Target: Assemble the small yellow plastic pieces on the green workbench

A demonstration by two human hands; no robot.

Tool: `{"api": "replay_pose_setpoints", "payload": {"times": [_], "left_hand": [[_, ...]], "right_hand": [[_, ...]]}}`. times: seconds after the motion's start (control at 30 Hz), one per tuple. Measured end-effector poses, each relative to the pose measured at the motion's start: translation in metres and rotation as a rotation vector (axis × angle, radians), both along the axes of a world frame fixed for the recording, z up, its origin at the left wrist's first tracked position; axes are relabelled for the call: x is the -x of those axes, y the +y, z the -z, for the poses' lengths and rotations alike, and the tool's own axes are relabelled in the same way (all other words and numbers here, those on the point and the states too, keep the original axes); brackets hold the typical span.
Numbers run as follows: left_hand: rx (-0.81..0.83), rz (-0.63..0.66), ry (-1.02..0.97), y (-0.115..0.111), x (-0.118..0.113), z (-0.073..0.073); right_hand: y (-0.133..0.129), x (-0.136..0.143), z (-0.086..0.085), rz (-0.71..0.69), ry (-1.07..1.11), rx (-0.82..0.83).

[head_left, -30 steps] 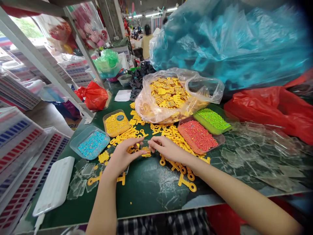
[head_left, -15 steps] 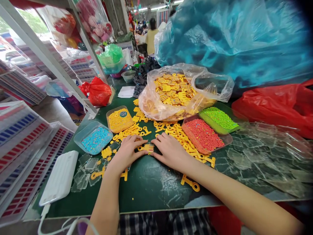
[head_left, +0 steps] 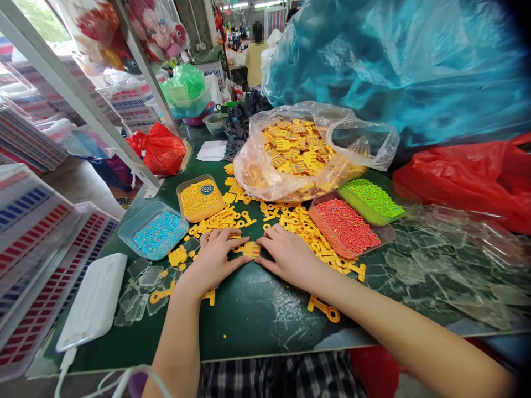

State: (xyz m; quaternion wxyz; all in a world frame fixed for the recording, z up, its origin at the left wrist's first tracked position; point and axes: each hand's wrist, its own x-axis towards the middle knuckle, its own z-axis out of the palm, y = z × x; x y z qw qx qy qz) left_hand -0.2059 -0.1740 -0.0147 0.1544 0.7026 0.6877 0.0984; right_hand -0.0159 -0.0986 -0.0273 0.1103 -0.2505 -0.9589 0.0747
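Note:
Low over the green table, my left hand (head_left: 213,258) pinches a small yellow plastic piece (head_left: 251,250) between thumb and fingers. The piece is flat, with a ring end on its left and a clear-looking front over coloured stripes. From the other side, my right hand (head_left: 288,255) has its thumb and fingertips closed at the piece's right edge. Loose yellow ringed parts (head_left: 298,224) lie in a pile just beyond both hands. Near my left wrist are clear plastic plates (head_left: 139,293) and a yellow comb-shaped part (head_left: 178,255).
Tubs of blue beads (head_left: 160,233), yellow beads (head_left: 201,199), red beads (head_left: 344,225) and green beads (head_left: 372,200) stand around the pile. Behind sits an open plastic bag (head_left: 265,185) of yellow pieces. A white power bank (head_left: 92,301) lies at left, more clear plates (head_left: 415,271) at right.
The camera view has shifted slightly, so the items at left appear further left. Both hands stay at the yellow plastic piece, with hardly any movement.

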Motion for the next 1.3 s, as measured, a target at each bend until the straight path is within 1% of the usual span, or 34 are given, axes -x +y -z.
{"api": "replay_pose_setpoints", "payload": {"times": [0.13, 0.3, 0.4, 0.47, 0.57, 0.67, 0.77, 0.9, 0.97, 1.03, 1.1, 1.2, 1.3], "left_hand": [[-0.023, 0.013, -0.004, -0.003, 0.003, 0.000], [0.014, -0.003, -0.012, 0.001, 0.004, 0.002], [0.030, -0.022, 0.004, 0.006, 0.003, 0.003], [0.039, -0.024, 0.027, 0.011, 0.002, 0.001], [0.040, 0.001, 0.078, 0.020, 0.001, -0.006], [0.061, 0.058, 0.136, 0.030, 0.001, -0.013], [0.049, 0.148, 0.130, 0.032, 0.003, -0.016], [-0.123, 0.179, 0.054, 0.025, 0.008, -0.010], [-0.222, 0.225, 0.024, 0.023, 0.010, -0.009], [-0.313, 0.265, -0.002, 0.023, 0.012, -0.008], [-0.361, 0.267, -0.030, 0.024, 0.013, -0.008], [-0.323, 0.238, -0.067, 0.026, 0.014, -0.006], [-0.269, 0.215, -0.098, 0.025, 0.011, -0.004]], "right_hand": [[0.000, 0.000, -0.002, 0.028, 0.013, 0.047], [0.007, 0.002, -0.001, 0.140, 0.029, 0.252], [0.011, 0.004, -0.001, 0.191, 0.015, 0.334], [0.012, 0.006, -0.003, 0.224, 0.000, 0.378], [0.011, 0.008, -0.007, 0.246, -0.016, 0.414], [0.008, 0.007, -0.009, 0.236, -0.016, 0.417], [0.006, 0.005, -0.009, 0.198, 0.006, 0.413], [0.003, 0.004, -0.008, 0.086, 0.117, 0.298], [0.004, 0.006, -0.008, 0.051, 0.209, 0.271], [0.006, 0.008, -0.007, 0.017, 0.313, 0.324], [0.009, 0.010, -0.005, -0.004, 0.382, 0.404], [0.014, 0.011, -0.002, -0.015, 0.378, 0.462], [0.015, 0.009, -0.002, -0.049, 0.331, 0.446]]}}
